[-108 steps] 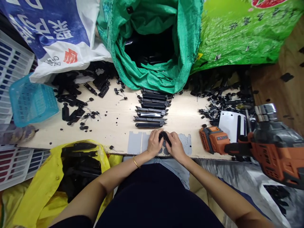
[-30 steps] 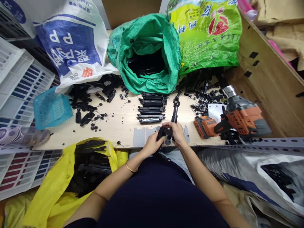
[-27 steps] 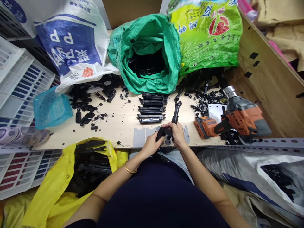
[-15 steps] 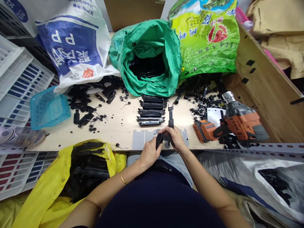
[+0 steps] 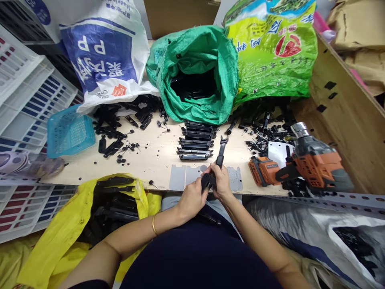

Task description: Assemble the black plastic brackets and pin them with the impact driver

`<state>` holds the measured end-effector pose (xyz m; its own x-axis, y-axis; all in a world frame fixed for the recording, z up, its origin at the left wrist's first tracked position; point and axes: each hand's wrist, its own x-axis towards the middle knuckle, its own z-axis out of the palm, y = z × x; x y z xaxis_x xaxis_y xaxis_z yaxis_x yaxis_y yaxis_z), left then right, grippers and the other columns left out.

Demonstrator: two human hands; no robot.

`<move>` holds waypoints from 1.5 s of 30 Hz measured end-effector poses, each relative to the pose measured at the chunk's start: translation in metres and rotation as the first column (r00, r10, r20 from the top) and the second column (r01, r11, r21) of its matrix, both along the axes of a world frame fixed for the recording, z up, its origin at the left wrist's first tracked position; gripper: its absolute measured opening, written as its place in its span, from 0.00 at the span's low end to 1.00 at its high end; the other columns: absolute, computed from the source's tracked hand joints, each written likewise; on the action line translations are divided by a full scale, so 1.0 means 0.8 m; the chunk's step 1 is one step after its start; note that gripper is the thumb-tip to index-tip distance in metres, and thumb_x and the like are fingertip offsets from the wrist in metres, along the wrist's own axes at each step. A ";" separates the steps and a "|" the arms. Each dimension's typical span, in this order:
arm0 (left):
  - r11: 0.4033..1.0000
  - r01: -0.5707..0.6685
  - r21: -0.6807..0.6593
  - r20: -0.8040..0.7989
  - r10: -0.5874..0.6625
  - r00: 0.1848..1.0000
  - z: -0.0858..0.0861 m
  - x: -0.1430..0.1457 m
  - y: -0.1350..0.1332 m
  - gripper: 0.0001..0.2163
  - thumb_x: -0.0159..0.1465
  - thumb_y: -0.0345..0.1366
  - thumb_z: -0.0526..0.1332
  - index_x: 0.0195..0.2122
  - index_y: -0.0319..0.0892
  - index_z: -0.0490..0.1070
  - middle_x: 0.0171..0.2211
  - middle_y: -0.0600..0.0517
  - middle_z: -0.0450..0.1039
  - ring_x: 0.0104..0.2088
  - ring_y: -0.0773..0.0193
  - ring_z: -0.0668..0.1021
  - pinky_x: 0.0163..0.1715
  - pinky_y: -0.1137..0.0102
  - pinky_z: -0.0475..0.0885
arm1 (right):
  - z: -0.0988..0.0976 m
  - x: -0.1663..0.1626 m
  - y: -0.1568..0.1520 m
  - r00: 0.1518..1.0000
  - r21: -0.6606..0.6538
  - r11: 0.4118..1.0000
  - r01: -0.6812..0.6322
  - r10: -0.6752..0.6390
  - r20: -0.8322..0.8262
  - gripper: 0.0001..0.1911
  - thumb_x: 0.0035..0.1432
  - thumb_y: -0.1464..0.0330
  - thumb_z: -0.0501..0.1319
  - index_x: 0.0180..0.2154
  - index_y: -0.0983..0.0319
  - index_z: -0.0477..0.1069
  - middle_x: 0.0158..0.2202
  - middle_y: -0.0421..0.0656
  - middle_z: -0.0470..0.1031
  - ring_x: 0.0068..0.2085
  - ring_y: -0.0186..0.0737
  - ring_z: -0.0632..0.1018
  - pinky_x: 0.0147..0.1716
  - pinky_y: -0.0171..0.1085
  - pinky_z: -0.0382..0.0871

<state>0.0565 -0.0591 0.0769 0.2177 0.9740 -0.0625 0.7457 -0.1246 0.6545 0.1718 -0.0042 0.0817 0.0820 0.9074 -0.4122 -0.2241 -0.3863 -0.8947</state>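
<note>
My left hand [image 5: 191, 199] is closed round a short black plastic piece [image 5: 206, 180] at the bench's front edge. Beside it, my right hand [image 5: 221, 180] grips a long black plastic part [image 5: 221, 150] whose forked end points up and away. The two black pieces meet between my hands; whether they are joined I cannot tell. Just beyond lies a row of several black plastic assemblies [image 5: 196, 154], stacked side by side up to a green woven sack [image 5: 230, 72]. Grey flat plates [image 5: 177, 177] lie on the bench beneath and beside my hands.
An orange cordless power tool [image 5: 321, 160] lies at the right, near small black knobs with pins [image 5: 255, 144]. Loose black parts [image 5: 111, 132] and a blue basket [image 5: 70, 146] are at the left. A yellow bag [image 5: 60, 224] of black parts hangs below the front edge.
The long part in my right hand has tilted to the right, and its pieces have come closer together between my hands. The camera view has shifted slightly.
</note>
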 end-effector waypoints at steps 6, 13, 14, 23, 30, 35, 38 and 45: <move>0.993 0.111 -0.045 -0.104 -0.116 0.988 0.014 0.004 -0.002 0.08 0.63 0.32 0.55 0.42 0.38 0.62 0.31 0.45 0.74 0.29 0.56 0.79 0.29 0.67 0.72 | 0.009 0.006 -0.001 0.989 -0.016 0.992 -0.121 0.119 -0.088 0.15 0.49 0.58 0.60 0.18 0.59 0.65 0.18 0.39 0.70 0.22 0.36 0.71 0.24 0.37 0.66; 0.985 0.152 -0.085 -0.270 -0.170 0.948 0.034 0.006 -0.002 0.07 0.65 0.32 0.53 0.43 0.36 0.63 0.32 0.42 0.74 0.29 0.53 0.79 0.27 0.65 0.73 | 0.014 0.002 -0.011 0.984 0.121 0.992 0.043 -0.021 -0.176 0.14 0.51 0.60 0.60 0.19 0.60 0.64 0.18 0.38 0.67 0.22 0.35 0.72 0.26 0.36 0.67; 0.982 0.173 -0.075 -0.279 -0.187 0.942 0.035 0.005 -0.002 0.07 0.65 0.32 0.53 0.43 0.37 0.63 0.32 0.43 0.74 0.29 0.54 0.79 0.27 0.66 0.73 | 0.014 0.003 -0.011 0.981 0.119 0.993 0.010 0.014 -0.195 0.14 0.51 0.60 0.60 0.19 0.60 0.64 0.18 0.38 0.67 0.22 0.35 0.72 0.26 0.36 0.67; 0.975 0.170 -0.141 -0.340 -0.209 0.917 0.044 0.003 0.013 0.06 0.63 0.32 0.57 0.41 0.39 0.64 0.32 0.45 0.75 0.30 0.55 0.80 0.26 0.69 0.73 | 0.008 -0.002 -0.011 0.968 0.150 0.979 0.135 -0.098 -0.231 0.14 0.53 0.62 0.60 0.20 0.61 0.64 0.18 0.38 0.68 0.24 0.35 0.73 0.28 0.36 0.69; 0.925 0.298 -0.236 -0.312 -0.363 0.878 0.033 -0.010 0.058 0.10 0.66 0.34 0.55 0.46 0.38 0.64 0.37 0.44 0.76 0.35 0.54 0.80 0.32 0.66 0.73 | -0.025 -0.012 0.000 0.917 0.107 0.926 0.363 -0.334 -0.221 0.16 0.51 0.57 0.62 0.23 0.61 0.63 0.19 0.35 0.68 0.24 0.33 0.73 0.29 0.35 0.70; 0.862 0.472 -0.185 -0.354 -0.507 0.786 -0.023 -0.031 0.108 0.09 0.63 0.35 0.59 0.44 0.39 0.67 0.37 0.45 0.75 0.39 0.55 0.79 0.35 0.67 0.72 | -0.066 0.045 -0.011 0.991 -0.198 0.973 -0.117 0.128 0.044 0.21 0.44 0.51 0.66 0.24 0.61 0.67 0.19 0.39 0.71 0.23 0.36 0.74 0.22 0.34 0.69; 0.831 0.551 -0.076 -0.426 -0.527 0.736 -0.050 -0.041 0.114 0.05 0.62 0.29 0.59 0.40 0.38 0.69 0.40 0.43 0.73 0.44 0.55 0.76 0.41 0.66 0.70 | -0.072 0.094 -0.023 0.865 -0.360 0.839 -0.408 0.481 0.140 0.25 0.44 0.47 0.64 0.22 0.63 0.68 0.19 0.43 0.73 0.22 0.38 0.74 0.20 0.35 0.67; 0.844 0.528 0.090 -0.365 -0.466 0.806 -0.082 -0.052 0.106 0.10 0.60 0.28 0.61 0.44 0.39 0.68 0.41 0.47 0.72 0.43 0.59 0.73 0.43 0.66 0.70 | -0.048 0.144 0.046 0.143 -0.002 0.951 -0.308 0.049 0.989 0.12 0.59 0.64 0.53 0.36 0.65 0.71 0.39 0.54 0.74 0.43 0.50 0.74 0.41 0.45 0.66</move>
<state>0.0149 0.0258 0.0112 0.6735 0.7375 -0.0501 0.7097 -0.6261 0.3229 0.2867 0.0325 0.0435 0.1202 0.9926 0.0168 0.9285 -0.1064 -0.3558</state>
